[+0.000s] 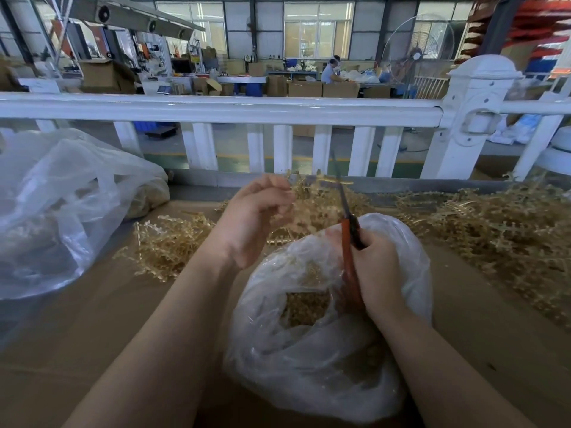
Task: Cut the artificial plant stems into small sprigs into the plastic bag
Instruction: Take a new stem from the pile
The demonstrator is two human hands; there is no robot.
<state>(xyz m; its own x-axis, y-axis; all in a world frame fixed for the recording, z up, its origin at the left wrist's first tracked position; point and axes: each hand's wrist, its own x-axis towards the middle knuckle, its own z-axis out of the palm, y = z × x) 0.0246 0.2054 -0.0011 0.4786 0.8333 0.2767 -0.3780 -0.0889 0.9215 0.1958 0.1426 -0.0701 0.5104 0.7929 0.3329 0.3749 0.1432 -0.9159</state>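
Both bare forearms reach forward. Left hand (258, 217) raised, fingers curled in a pinch; right hand (375, 270) lower, grip closed.

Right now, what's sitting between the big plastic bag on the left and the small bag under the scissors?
In the head view, a loose heap of tan stems lies on the brown cardboard between the big bag and the small bag; the left forearm crosses it.
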